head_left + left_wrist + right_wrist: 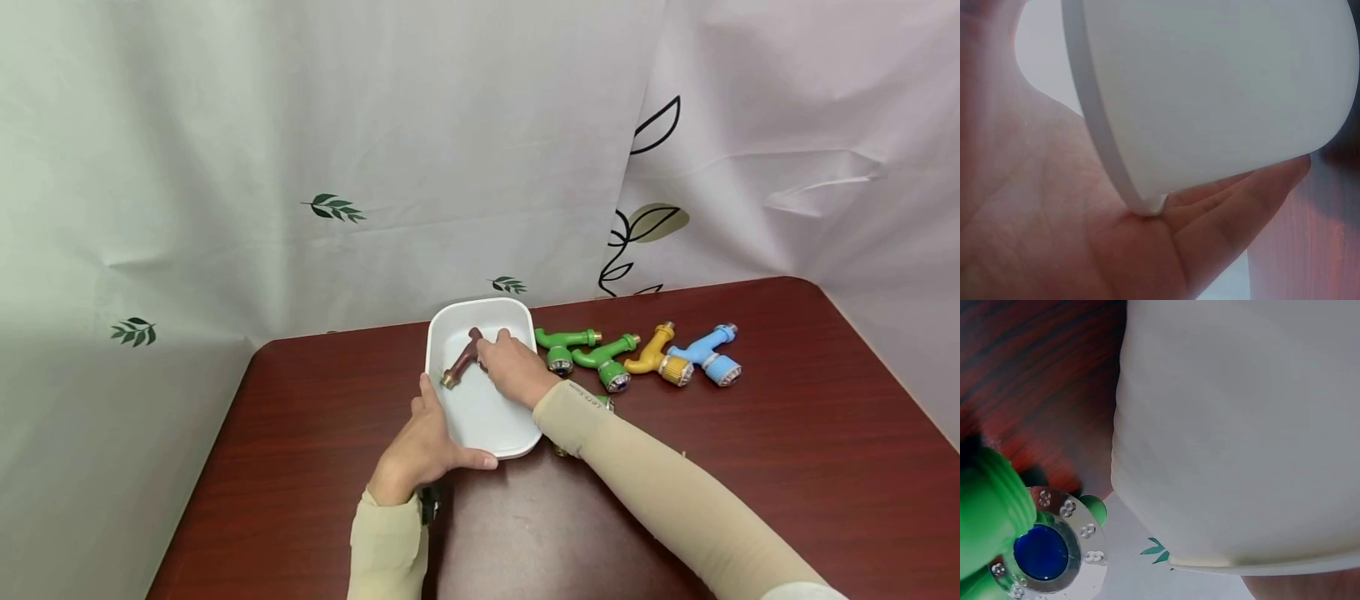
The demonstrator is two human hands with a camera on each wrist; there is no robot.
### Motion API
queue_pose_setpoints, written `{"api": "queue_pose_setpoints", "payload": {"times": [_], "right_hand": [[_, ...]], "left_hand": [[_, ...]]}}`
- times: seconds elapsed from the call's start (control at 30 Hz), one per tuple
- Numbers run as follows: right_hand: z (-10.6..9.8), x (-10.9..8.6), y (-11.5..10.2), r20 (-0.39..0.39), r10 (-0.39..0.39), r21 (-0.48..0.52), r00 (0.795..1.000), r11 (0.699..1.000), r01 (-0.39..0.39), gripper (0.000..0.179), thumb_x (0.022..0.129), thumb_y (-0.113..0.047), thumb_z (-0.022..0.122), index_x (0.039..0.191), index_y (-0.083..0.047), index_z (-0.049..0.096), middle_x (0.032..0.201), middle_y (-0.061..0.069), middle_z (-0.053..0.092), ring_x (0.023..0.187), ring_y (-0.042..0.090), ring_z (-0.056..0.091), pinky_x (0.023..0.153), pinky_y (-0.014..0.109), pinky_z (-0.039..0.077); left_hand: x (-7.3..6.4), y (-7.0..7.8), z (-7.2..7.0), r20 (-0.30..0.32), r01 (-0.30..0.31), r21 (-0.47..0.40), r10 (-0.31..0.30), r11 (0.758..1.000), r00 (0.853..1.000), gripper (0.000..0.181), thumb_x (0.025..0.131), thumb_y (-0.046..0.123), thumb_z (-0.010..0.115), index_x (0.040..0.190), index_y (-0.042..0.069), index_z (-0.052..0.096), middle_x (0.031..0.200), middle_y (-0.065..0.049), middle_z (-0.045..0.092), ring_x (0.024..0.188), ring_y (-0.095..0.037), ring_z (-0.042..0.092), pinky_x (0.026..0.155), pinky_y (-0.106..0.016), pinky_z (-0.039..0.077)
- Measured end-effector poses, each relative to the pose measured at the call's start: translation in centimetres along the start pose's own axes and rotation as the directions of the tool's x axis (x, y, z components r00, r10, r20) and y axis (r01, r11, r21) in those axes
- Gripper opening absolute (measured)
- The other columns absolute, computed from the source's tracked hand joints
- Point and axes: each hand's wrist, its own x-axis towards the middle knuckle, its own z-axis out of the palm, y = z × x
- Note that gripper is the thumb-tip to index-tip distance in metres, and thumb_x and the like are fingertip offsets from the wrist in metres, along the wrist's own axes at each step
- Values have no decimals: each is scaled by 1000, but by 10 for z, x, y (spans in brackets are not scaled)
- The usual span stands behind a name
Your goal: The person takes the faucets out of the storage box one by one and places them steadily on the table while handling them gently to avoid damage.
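A white plastic tub [487, 423] stands on the table toward the back edge. My left hand [422, 443] holds its near left corner, thumb along the near rim and fingers against the outer left wall; the left wrist view shows the palm against the rim. Inside the tub is a dark brown tap [459, 368] with a brass threaded end. My right hand [516, 367] reaches over the right rim and grips this tap at its handle side, with the fingers hiding the handle. The right wrist view shows mostly the tub's outer wall [1229, 425].
Right of the tub lie two green taps [570, 339], a yellow tap [654, 354] and a light blue tap [703, 348]. Part of another green tap [604, 402] shows from under my right forearm. A pale curtain [465, 167] hangs behind the dark red table [315, 417].
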Motion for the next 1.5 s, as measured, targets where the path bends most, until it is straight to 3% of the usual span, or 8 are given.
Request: {"api": "queue_pose_setpoints", "payload": {"times": [0.23, 0.5, 0.77, 1.07, 1.3, 1.5], "right_hand": [[1, 1, 0, -4, 33, 34, 999, 999, -33, 9, 101, -10, 58, 110, -6, 57, 95, 17, 54, 78, 28, 60, 65, 39, 53], [1, 1, 0, -80, 20, 76, 997, 997, -14, 22, 96, -7, 60, 115, -9, 70, 95, 15, 57, 81, 27, 58, 71, 38, 53], [-3, 0, 0, -137, 20, 101, 990, 995, -6, 32, 91, -7, 64, 121, -13, 74, 102, 15, 61, 93, 28, 59, 81, 39, 51], [-4, 2, 0, -190, 34, 128, 981, 992, -9, 31, 89, -1, 64, 113, -13, 78, 115, 17, 67, 103, 35, 60, 92, 42, 47], [-7, 1, 2, -212, 15, 178, 977, 984, 23, 34, 83, 7, 68, 109, -12, 79, 107, 13, 69, 99, 32, 61, 90, 41, 48], [-9, -3, 4, -235, -9, 206, 972, 977, 58, 29, 86, 7, 69, 106, -10, 79, 103, 12, 69, 97, 30, 62, 89, 41, 49]], "left_hand": [[-1, 0, 0, 3, 2, 1, -2, 1000, 1000, 159, 55, 47, 98, 154, -9, -13, 149, -41, 26, 122, -46, 53, 101, -51, 44], [-2, 0, 0, 0, -8, 7, 8, 1000, 1000, 159, 55, 46, 99, 154, -10, -13, 145, -40, 30, 115, -43, 57, 97, -51, 46], [-2, 0, 0, 0, -7, 12, 7, 1000, 1000, 159, 55, 46, 99, 153, -10, -14, 148, -43, 26, 117, -45, 56, 98, -51, 46], [-1, 2, 0, -7, -6, 13, 6, 1000, 1000, 160, 55, 46, 99, 153, -10, -13, 147, -44, 26, 118, -45, 55, 98, -51, 46], [-1, 1, -1, -8, -1, 17, 1, 1000, 1000, 160, 54, 47, 99, 154, -9, -13, 145, -42, 30, 114, -44, 57, 97, -51, 47], [-1, 1, 0, -9, 5, 19, -5, 1000, 1000, 160, 54, 48, 99, 154, -8, -13, 142, -40, 33, 111, -42, 58, 96, -50, 47]]}}
